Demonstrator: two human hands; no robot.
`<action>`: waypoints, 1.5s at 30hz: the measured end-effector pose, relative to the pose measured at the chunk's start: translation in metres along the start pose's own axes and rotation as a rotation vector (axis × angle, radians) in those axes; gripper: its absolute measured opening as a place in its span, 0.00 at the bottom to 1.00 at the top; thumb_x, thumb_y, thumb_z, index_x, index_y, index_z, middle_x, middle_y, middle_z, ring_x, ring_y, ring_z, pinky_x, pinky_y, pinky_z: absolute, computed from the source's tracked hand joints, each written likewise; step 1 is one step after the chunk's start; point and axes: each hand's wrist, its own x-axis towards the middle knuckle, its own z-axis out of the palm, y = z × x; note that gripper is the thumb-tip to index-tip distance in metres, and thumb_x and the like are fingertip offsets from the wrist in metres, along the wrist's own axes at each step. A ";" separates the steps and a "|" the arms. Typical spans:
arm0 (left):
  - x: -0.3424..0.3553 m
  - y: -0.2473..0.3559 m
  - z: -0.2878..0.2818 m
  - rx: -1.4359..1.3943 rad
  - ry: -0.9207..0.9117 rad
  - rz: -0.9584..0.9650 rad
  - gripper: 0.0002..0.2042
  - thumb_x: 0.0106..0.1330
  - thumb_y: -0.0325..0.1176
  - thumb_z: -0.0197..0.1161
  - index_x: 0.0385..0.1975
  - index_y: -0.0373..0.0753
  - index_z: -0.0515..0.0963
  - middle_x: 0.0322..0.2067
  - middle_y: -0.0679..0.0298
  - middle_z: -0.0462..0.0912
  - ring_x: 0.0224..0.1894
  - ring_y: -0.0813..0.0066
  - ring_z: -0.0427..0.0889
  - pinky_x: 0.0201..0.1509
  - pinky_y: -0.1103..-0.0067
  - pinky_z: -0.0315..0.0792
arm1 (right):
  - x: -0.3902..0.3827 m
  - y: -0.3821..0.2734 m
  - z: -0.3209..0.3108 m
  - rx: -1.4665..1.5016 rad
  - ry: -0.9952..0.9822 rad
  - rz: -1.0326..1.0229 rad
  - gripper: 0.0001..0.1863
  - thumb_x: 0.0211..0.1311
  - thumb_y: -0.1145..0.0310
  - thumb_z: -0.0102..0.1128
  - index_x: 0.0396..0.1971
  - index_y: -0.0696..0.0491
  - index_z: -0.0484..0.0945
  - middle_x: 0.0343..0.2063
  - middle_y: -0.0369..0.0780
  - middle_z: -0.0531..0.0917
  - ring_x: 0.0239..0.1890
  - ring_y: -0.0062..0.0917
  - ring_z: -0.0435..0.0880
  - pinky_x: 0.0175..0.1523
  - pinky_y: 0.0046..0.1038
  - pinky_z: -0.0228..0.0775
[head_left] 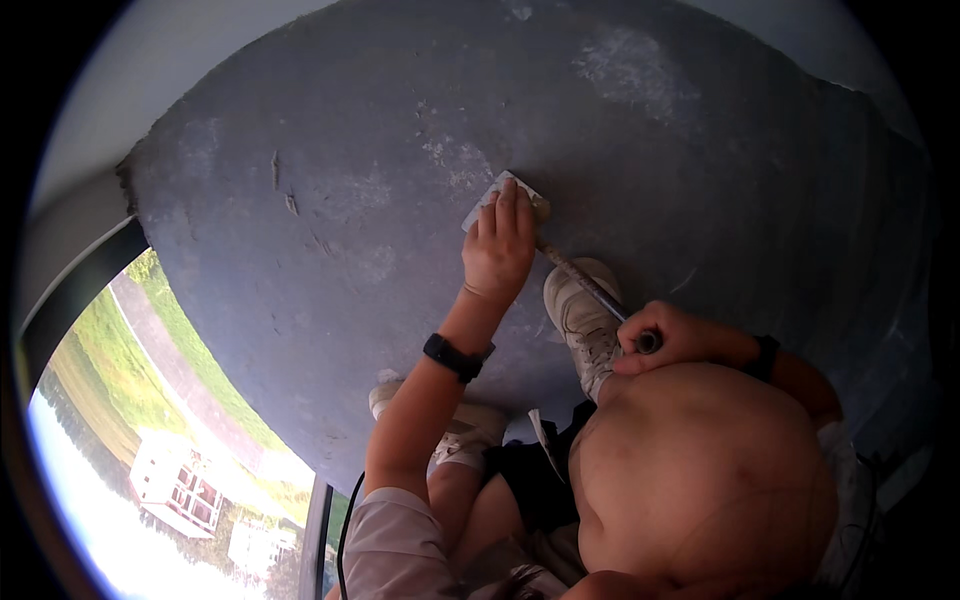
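Note:
A scraper [588, 283] with a pale flat blade [476, 212] and a long rod handle lies slantwise just above the grey floor. My left hand [500, 247] grips the blade end from above, its fingers laid over the plate, and its palm side is hidden. Farther back and to the right, my right hand [674, 334] is closed around the handle near its hollow round end. Beneath the blade's far edge, a whitish scuffed patch [455, 163] marks the floor. The rod passes over my shoe [580, 305].
My bent knee [710, 460] fills the lower right. Loose scraps [291, 204] lie on the floor to the left. A pale wall [240, 50] borders the far side, and a window [180, 400] on the left shows grass and buildings. Another white patch [635, 75] is farther off.

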 end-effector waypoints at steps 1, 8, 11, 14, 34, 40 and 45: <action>0.001 0.000 0.001 -0.002 0.005 0.003 0.16 0.60 0.25 0.64 0.49 0.38 0.81 0.50 0.65 0.83 0.45 0.71 0.85 0.43 0.78 0.82 | 0.000 0.001 -0.001 -0.004 0.000 0.001 0.22 0.61 0.60 0.73 0.15 0.53 0.72 0.14 0.28 0.66 0.22 0.10 0.61 0.27 0.23 0.50; 0.003 -0.002 0.003 -0.006 0.033 0.010 0.13 0.61 0.24 0.65 0.45 0.38 0.82 0.47 0.64 0.85 0.42 0.72 0.86 0.42 0.78 0.82 | 0.001 -0.004 -0.007 -0.021 -0.025 -0.012 0.21 0.64 0.65 0.70 0.15 0.56 0.73 0.13 0.30 0.68 0.21 0.10 0.63 0.26 0.24 0.52; 0.004 -0.002 0.002 -0.021 0.045 0.007 0.13 0.60 0.24 0.65 0.45 0.38 0.83 0.46 0.63 0.86 0.42 0.72 0.87 0.41 0.78 0.82 | 0.000 -0.005 -0.007 -0.010 -0.018 0.003 0.21 0.64 0.65 0.70 0.15 0.56 0.72 0.12 0.30 0.67 0.21 0.11 0.63 0.26 0.25 0.52; 0.005 -0.002 0.003 -0.033 0.041 0.001 0.13 0.60 0.24 0.66 0.46 0.38 0.83 0.47 0.63 0.86 0.42 0.71 0.87 0.42 0.78 0.82 | 0.000 -0.002 -0.008 0.010 -0.014 0.009 0.21 0.64 0.65 0.70 0.15 0.56 0.72 0.13 0.30 0.67 0.21 0.11 0.62 0.26 0.24 0.52; 0.017 0.010 -0.004 -0.485 -0.079 0.088 0.06 0.58 0.31 0.68 0.33 0.39 0.81 0.49 0.63 0.84 0.56 0.64 0.82 0.62 0.61 0.77 | -0.001 0.015 -0.013 -0.090 0.096 -0.125 0.21 0.62 0.68 0.69 0.14 0.56 0.69 0.11 0.33 0.64 0.18 0.14 0.60 0.24 0.26 0.51; 0.014 0.010 0.007 -0.464 0.010 0.117 0.07 0.60 0.32 0.69 0.24 0.41 0.79 0.46 0.64 0.85 0.57 0.64 0.83 0.60 0.61 0.79 | -0.001 0.015 -0.017 -0.068 0.096 -0.140 0.22 0.62 0.69 0.69 0.13 0.56 0.67 0.11 0.35 0.63 0.17 0.17 0.59 0.24 0.27 0.51; 0.021 0.001 0.012 -0.440 0.034 0.150 0.06 0.59 0.31 0.68 0.24 0.41 0.79 0.46 0.63 0.85 0.58 0.64 0.82 0.60 0.61 0.79 | 0.008 0.019 -0.018 -0.171 0.156 -0.219 0.21 0.62 0.71 0.68 0.14 0.55 0.67 0.11 0.35 0.62 0.17 0.17 0.58 0.24 0.28 0.52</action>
